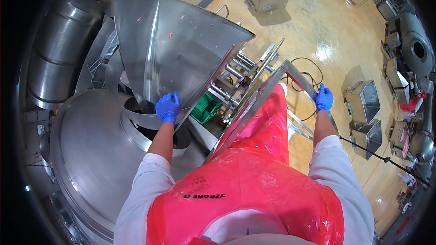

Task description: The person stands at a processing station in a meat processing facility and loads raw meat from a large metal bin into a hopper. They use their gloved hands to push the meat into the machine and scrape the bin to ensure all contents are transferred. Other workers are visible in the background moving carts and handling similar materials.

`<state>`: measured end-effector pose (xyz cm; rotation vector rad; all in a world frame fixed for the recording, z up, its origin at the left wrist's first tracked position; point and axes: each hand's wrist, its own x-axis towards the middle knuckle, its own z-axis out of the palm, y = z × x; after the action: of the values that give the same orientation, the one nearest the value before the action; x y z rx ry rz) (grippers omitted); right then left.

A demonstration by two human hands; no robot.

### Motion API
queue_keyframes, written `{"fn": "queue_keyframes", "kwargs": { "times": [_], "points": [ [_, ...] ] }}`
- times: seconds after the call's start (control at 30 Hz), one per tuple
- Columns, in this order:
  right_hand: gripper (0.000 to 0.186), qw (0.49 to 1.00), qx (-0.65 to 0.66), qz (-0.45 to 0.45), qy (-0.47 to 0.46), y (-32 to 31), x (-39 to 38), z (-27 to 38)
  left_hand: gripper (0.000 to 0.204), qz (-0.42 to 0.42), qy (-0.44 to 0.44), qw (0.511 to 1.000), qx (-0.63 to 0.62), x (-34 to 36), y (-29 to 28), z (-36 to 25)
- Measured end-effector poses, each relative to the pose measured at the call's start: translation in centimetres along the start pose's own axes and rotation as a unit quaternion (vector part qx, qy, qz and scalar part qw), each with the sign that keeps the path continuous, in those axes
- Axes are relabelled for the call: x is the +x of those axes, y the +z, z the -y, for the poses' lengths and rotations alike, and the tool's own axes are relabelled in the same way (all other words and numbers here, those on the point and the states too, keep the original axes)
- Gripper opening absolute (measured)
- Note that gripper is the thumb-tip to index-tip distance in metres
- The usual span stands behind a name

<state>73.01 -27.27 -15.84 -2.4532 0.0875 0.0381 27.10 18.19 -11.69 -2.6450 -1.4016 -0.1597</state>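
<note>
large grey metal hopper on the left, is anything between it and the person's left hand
Nothing visible: the blue-gloved left hand is at the lower part of the large grey metal hopper, with no object showing between them. Whether they touch is unclear.

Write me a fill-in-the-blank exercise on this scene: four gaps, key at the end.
1. The left glove and the right glove are both coloured ____.
2. The glove that is on the metal frame is the person's ____ one.
3. The basket near the hopper is coloured ____.
4. The bin at the top of the picture is filled with pink ____.

Missing words: blue; right; green; meat.
</note>
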Motion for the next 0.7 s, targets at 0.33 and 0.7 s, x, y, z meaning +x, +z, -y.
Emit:
{"fn": "queue_keyframes", "kwargs": {
  "times": [0.33, 0.7],
  "points": [
    [0.056, 1.000, -0.003, 0.009, 0.007, -0.3, -0.2, 0.5, 0.033, -0.023, -0.001, 1.000, -0.009, -0.1, -0.3, -0.1],
    [0.054, 1.000, -0.006, -0.015, -0.024, -0.1, -0.3, 0.1, 0.033, -0.038, 0.003, 0.999, -0.011, -0.2, 0.1, 0.1]
  ]
}}
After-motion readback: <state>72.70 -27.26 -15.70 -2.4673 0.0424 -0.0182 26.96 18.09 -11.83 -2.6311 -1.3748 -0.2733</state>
